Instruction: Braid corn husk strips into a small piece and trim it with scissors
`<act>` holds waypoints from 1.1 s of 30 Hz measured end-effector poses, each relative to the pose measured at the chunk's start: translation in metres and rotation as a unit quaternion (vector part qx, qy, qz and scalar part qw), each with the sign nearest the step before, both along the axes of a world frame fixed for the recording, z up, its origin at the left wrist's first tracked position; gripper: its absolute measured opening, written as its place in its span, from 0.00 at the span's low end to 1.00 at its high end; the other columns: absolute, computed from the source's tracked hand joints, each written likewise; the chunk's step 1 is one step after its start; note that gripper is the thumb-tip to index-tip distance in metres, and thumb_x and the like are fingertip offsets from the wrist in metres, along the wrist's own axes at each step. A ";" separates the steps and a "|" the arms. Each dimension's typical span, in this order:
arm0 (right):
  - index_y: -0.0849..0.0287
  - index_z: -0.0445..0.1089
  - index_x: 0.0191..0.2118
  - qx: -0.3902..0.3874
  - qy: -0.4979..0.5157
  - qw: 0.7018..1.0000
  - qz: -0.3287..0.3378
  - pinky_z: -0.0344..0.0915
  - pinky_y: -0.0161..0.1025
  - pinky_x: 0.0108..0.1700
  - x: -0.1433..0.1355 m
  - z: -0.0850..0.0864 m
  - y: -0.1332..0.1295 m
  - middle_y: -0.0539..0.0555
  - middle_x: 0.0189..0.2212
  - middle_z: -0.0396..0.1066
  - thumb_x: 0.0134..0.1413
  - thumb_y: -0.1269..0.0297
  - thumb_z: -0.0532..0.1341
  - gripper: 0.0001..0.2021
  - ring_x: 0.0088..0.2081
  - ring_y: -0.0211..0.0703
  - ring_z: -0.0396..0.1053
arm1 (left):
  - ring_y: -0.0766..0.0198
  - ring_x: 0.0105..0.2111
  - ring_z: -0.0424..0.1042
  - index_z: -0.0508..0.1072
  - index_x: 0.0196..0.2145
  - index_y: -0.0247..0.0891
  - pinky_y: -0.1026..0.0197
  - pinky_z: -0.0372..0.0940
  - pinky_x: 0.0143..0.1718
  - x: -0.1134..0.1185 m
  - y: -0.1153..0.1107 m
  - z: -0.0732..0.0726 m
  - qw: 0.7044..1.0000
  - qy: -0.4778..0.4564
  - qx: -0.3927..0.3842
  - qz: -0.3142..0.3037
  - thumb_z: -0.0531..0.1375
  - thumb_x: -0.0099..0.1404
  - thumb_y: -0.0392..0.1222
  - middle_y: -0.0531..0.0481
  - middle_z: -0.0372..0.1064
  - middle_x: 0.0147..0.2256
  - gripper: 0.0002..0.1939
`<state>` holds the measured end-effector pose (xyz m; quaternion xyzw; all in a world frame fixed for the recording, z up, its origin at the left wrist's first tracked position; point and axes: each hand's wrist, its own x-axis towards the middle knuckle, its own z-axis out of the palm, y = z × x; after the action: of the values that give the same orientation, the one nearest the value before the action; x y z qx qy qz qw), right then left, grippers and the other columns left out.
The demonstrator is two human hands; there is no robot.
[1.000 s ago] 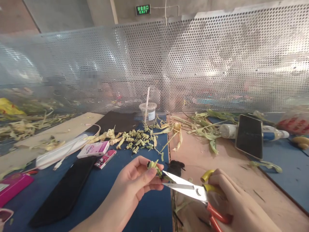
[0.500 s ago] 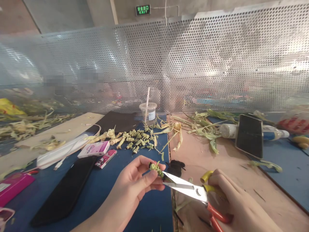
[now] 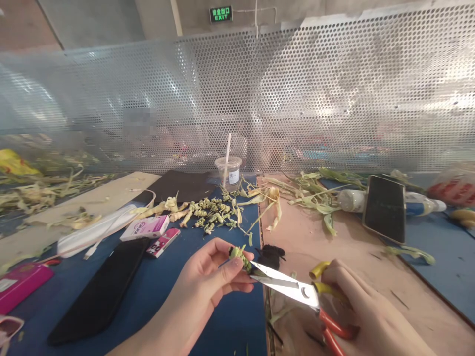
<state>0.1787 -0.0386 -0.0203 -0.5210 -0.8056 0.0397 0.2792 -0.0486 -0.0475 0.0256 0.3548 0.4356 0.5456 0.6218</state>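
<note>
Between the thumb and fingers of my left hand [image 3: 211, 282] is a small green knotted plant piece [image 3: 239, 256], partly covered by the fingertips. My right hand [image 3: 363, 306] grips scissors [image 3: 293, 287] with yellow and red handles. Their blades are slightly apart and point left, with the tips right at the plant piece; whether they touch it I cannot tell. Beyond my hands a pile of similar green knotted pieces [image 3: 213, 212] lies on the blue table surface. A small black bundle [image 3: 271, 257] rests just behind the blades.
A plastic cup [image 3: 228, 173] with a straw stands at the back. To the left lie a black case [image 3: 100, 291], a pink-and-white box [image 3: 144, 228] and a white device [image 3: 96, 232]. At the right a phone [image 3: 384, 209] leans on bottles near dry leaves [image 3: 311, 195]. Perforated metal [image 3: 222, 89] closes off the back.
The plant piece looks slightly turned in my left hand. Both hands and the scissors stay in nearly the same place.
</note>
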 end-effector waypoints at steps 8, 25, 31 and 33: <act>0.52 0.55 0.30 0.033 -0.030 0.999 0.025 0.60 0.28 0.17 0.004 -0.001 0.003 0.45 0.24 0.67 0.42 0.67 0.59 0.10 0.19 0.33 0.65 | 0.63 0.27 0.72 0.64 0.27 0.35 0.60 0.67 0.32 0.001 0.000 0.002 1.000 0.004 -0.007 0.002 0.64 0.54 0.39 0.48 0.72 0.33 0.10; 0.52 0.55 0.31 0.019 -0.027 0.999 0.007 0.59 0.29 0.18 0.001 -0.001 0.001 0.45 0.27 0.68 0.41 0.67 0.58 0.10 0.18 0.32 0.64 | 0.63 0.28 0.73 0.63 0.26 0.35 0.59 0.69 0.34 0.001 0.002 0.001 0.999 -0.011 -0.039 -0.016 0.64 0.54 0.39 0.47 0.72 0.33 0.11; 0.52 0.56 0.30 0.002 -0.012 1.000 -0.012 0.57 0.30 0.18 -0.001 0.001 -0.002 0.45 0.26 0.69 0.43 0.64 0.59 0.09 0.19 0.34 0.65 | 0.60 0.30 0.74 0.64 0.26 0.35 0.58 0.68 0.35 0.001 0.001 0.003 0.999 -0.019 -0.042 -0.018 0.64 0.54 0.38 0.48 0.72 0.33 0.10; 0.53 0.55 0.30 -0.001 0.001 1.000 -0.009 0.59 0.30 0.19 -0.001 0.002 -0.002 0.47 0.27 0.69 0.44 0.64 0.57 0.08 0.20 0.34 0.66 | 0.60 0.30 0.74 0.65 0.26 0.35 0.58 0.68 0.35 0.001 0.001 0.003 0.999 -0.024 -0.038 -0.018 0.64 0.54 0.38 0.48 0.72 0.32 0.09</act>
<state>0.1782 -0.0401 -0.0186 -0.5285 -0.8004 0.0383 0.2803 -0.0480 -0.0462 0.0281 0.3252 0.4343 0.5256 0.6553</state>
